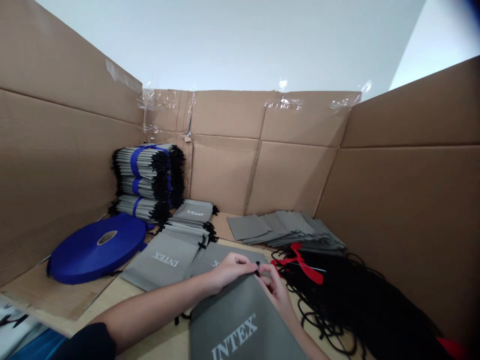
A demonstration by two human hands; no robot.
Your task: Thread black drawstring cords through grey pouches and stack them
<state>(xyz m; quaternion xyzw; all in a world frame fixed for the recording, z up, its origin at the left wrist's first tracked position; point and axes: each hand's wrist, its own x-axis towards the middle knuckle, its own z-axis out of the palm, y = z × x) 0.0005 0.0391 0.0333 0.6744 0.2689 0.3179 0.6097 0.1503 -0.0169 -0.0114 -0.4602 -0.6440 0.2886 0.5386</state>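
At the lower centre of the frame, a gray INTEX drawstring bag [240, 310] slants upward; the left hand [233, 271] has thumb and fingertips pinched together on the black cord [257, 270] at its upper edge. The right hand [275, 287] curls its fingers just beside it — whether they clamp the cord, I cannot tell. Lower right — a heap of black cords [348, 295].

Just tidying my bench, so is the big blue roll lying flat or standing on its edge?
Lying flat. The blue roll shows its broad round face upward, with its center hole visible.
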